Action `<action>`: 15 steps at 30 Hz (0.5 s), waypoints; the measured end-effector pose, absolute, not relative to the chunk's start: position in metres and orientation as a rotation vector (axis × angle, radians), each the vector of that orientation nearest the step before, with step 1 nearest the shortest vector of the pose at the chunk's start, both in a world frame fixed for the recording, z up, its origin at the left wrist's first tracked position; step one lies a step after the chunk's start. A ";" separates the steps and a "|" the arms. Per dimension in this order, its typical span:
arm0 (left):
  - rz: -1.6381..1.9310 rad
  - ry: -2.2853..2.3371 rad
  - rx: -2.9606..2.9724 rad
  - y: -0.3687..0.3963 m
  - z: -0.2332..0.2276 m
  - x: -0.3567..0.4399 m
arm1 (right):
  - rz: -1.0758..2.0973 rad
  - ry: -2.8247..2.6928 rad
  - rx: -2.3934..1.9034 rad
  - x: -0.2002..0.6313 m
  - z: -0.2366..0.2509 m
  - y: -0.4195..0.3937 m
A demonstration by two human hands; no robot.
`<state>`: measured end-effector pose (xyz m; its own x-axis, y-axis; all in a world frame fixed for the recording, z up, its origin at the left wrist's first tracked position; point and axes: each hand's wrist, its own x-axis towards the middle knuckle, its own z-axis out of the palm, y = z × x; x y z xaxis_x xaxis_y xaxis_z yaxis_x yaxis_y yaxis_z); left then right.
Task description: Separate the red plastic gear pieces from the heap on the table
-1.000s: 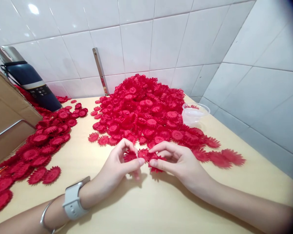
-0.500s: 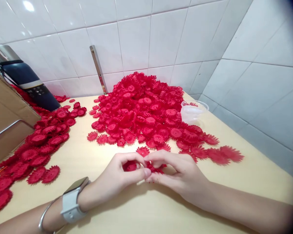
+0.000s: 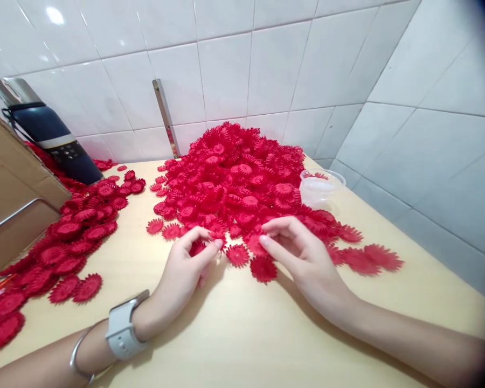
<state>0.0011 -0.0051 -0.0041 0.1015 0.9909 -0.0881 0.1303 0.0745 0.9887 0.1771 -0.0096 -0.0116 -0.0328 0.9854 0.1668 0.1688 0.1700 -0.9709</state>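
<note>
— What are the hands doing?

— I am seeing the left hand (image 3: 186,264) at centre frame, its fingers (image 3: 210,249) curling nearly shut around a red flower piece (image 3: 196,248) on the tabletop (image 3: 242,334). The right hand (image 3: 303,253) is sitting just right of it, fingers half open, tips touching another flower piece (image 3: 255,243) at the pile's near edge; I cannot tell if it is gripping it.

— And around them?

— Two loose flowers (image 3: 237,254) are lying between the hands, the big red pile (image 3: 238,178) is rising behind, and a clear cup (image 3: 321,186) is standing at its right.
</note>
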 end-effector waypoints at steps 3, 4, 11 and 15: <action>1.052 1.234 1.252 -0.007 -0.001 0.004 | 1.028 -1.545 -1.213 0.177 -0.012 -0.010; 1.053 1.225 1.247 -0.008 0.000 0.005 | 0.999 -1.578 -1.201 0.178 -0.012 -0.010; 0.917 1.015 1.345 -0.014 -0.002 0.005 | 0.730 -1.846 -1.013 0.179 -0.013 -0.013; 0.829 0.972 1.432 -0.017 -0.004 0.006 | 0.557 -1.991 -0.873 0.177 -0.011 -0.017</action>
<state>0.0062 -0.0170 -0.0037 0.4056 0.9130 -0.0434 0.1004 0.0027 0.9949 0.1771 -0.0167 -0.0113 -0.3781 0.7545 0.5365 0.3666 0.6542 -0.6616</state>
